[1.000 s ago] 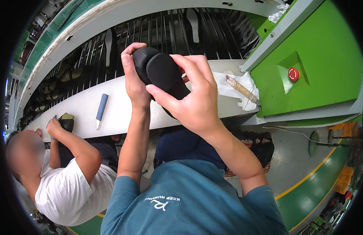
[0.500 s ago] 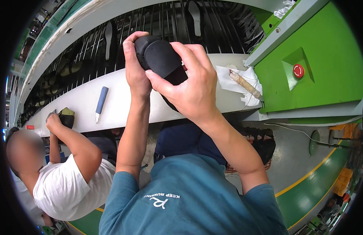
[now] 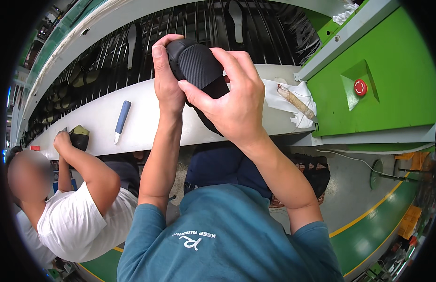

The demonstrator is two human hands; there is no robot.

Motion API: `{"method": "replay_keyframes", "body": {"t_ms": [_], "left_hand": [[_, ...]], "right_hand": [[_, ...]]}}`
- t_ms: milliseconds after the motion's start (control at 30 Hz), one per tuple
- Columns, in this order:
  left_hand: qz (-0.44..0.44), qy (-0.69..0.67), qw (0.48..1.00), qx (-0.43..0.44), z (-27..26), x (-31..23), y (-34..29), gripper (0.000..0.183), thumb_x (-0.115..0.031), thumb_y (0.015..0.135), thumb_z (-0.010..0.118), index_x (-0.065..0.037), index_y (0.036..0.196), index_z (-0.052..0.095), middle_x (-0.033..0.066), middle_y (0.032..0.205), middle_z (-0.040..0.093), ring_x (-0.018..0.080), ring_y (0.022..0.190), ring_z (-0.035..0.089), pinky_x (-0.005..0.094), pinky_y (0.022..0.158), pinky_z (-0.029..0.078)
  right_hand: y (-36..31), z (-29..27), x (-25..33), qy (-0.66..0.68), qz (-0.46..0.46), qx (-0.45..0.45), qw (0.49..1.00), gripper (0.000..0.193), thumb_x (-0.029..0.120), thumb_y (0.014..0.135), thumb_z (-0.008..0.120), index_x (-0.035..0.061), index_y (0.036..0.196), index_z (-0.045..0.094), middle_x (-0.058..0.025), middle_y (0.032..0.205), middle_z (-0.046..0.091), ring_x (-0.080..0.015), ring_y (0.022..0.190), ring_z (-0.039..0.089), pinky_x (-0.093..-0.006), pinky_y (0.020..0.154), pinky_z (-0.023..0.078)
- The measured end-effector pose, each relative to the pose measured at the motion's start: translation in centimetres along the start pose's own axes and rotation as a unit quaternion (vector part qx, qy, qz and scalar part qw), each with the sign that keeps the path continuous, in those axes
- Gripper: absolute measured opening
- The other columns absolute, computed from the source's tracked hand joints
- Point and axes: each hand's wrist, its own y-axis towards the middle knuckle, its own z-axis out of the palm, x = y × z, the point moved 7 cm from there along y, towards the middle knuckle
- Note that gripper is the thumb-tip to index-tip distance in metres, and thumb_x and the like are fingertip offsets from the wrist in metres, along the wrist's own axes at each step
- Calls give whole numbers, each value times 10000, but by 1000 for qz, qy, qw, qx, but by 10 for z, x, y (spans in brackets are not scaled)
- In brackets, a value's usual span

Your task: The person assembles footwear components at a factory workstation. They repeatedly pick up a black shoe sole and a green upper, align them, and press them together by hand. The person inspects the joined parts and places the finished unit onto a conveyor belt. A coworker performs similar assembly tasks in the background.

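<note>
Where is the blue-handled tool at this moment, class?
In the head view, the blue-handled tool lies on the white worktop, left of the person's left hand and right of the co-worker's hand.

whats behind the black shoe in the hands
Above the shoe shows a dark rack; lower down, the white table. Whatever lies directly behind it is covered by the shoe, left hand and right hand.

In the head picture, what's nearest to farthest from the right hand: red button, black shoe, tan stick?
1. Black shoe: held, touching the right hand.
2. Tan stick: to its right, on white cloth.
3. Red button: farther right, on the green panel.
</note>
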Motion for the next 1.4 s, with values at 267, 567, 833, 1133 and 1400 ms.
{"method": "replay_keyframes", "body": {"t_ms": [267, 567, 833, 1133, 1400], "left_hand": [[6, 23, 1000, 10, 4, -7, -1, 613, -548, 1211, 287, -60, 1369, 623, 78, 1117, 683, 150, 1014, 674, 303, 903, 572], [26, 24, 998, 56, 4, -18, -7, 599, -561, 1190, 364, -69, 1447, 588, 85, 1200, 664, 174, 1062, 670, 320, 967, 558], [21, 48, 988, 143, 7, -36, -18, 703, -337, 999, 794, -63, 1531, 427, 140, 1208, 642, 210, 1079, 654, 371, 978, 566], [31, 46, 992, 112, -3, -44, -32, 691, -328, 983, 763, -63, 1527, 429, 134, 1215, 624, 211, 1088, 636, 365, 986, 542], [84, -18, 993, 87, -30, -47, -49, 745, -408, 913, 830, -25, 1427, 450, 167, 1303, 520, 278, 1207, 607, 466, 1083, 509]], "right_hand": [[1, -2, -1, 6, 2, -4, 1000, 625, 266, 719, 986, -1, 1225, 735, -127, 1110, 686, -325, 976, 719, -435, 814, 602], [-4, -8, 6, 1, -6, -10, 1000, 672, 250, 721, 1020, -17, 1269, 736, -103, 1112, 699, -234, 898, 697, -358, 734, 567], [-10, -11, 9, 23, -2, -14, 1000, 662, 129, 690, 987, 7, 1288, 732, -96, 1121, 688, -238, 925, 700, -361, 741, 570], [-18, -14, 24, 12, -25, -15, 999, 659, 103, 674, 981, 22, 1282, 739, -113, 1117, 698, -299, 960, 737, -405, 817, 608], [-39, -5, 49, 25, -103, -5, 994, 732, 52, 607, 980, 19, 1303, 754, -98, 1100, 682, -292, 933, 691, -406, 761, 595]]}}
